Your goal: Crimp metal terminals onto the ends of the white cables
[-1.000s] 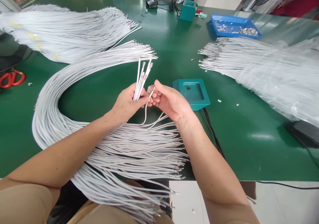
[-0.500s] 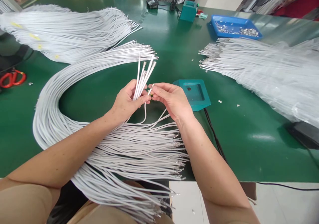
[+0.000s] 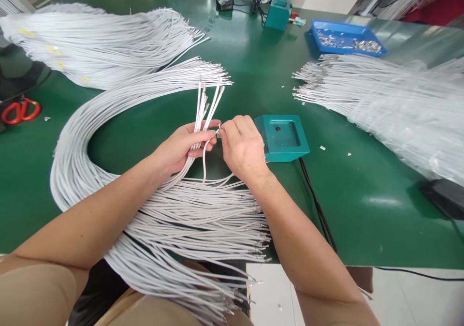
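My left hand (image 3: 183, 144) is closed around several white cables (image 3: 200, 108), whose ends stick up above the fingers. Between its thumb and forefinger runs a single white cable, tilted toward the other hand. My right hand (image 3: 244, 147) pinches the tip of that cable with its fingers curled; its palm hides most of the grip, and the tip is too small to make out. Below both hands a long white cable bundle (image 3: 203, 214) curves round, its ends fanned out at the table's front edge. Just right of my right hand is a teal device (image 3: 304, 144) with a recessed top.
More white cables lie at the back left (image 3: 108, 45) and, under clear plastic, at the right (image 3: 398, 108). A blue tray (image 3: 346, 45) holds small metal pieces. Orange-handled scissors (image 3: 21, 111) lie far left. A black cord (image 3: 319, 210) leaves the teal device. People stand beyond the table.
My right hand has turned, its fingers now curled over the cable tip with the back of the hand upward. My left hand has shifted slightly left, and the held cables stand more upright.
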{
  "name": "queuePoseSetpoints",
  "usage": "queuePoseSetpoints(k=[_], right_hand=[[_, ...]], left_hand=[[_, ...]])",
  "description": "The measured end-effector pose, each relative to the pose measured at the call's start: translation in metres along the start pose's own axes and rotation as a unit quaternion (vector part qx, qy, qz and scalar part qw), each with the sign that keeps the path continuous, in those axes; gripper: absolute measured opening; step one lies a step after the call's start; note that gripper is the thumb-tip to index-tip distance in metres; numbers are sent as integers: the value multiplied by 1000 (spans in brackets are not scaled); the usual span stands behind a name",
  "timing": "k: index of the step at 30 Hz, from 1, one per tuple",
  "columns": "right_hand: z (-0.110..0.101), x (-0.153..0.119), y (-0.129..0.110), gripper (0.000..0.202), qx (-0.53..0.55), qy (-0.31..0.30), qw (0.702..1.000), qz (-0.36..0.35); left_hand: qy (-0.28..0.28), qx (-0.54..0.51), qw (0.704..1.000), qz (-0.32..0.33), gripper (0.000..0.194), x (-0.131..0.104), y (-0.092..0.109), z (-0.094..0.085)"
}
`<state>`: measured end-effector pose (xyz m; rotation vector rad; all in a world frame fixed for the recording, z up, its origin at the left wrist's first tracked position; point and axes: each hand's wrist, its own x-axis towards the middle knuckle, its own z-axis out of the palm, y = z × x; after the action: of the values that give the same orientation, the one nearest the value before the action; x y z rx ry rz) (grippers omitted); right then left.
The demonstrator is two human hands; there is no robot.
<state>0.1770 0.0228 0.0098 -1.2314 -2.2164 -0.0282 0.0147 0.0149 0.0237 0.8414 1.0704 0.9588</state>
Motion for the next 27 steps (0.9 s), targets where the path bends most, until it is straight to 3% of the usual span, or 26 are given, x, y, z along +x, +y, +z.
queuePoseSetpoints(k=[4, 6, 11, 17, 27], right_hand=[[-3, 2, 13, 28, -53, -41, 998, -15], [-6, 5, 21, 24, -77, -52, 996, 1], [-6, 9, 33, 21, -112, -147, 983, 3], [-3, 9, 33, 20, -107, -138, 985, 13], [-2, 11, 33, 21, -125, -133, 983, 26]], left_hand=[[11, 4, 1000, -1, 44, 7, -2, -4], [9, 36, 999, 6, 51, 11, -5, -7], [6, 144, 989, 25, 55, 17, -14, -12], [31, 230, 971, 57, 50, 18, -18, -11], [56, 307, 949, 49, 48, 24, -20, -8]])
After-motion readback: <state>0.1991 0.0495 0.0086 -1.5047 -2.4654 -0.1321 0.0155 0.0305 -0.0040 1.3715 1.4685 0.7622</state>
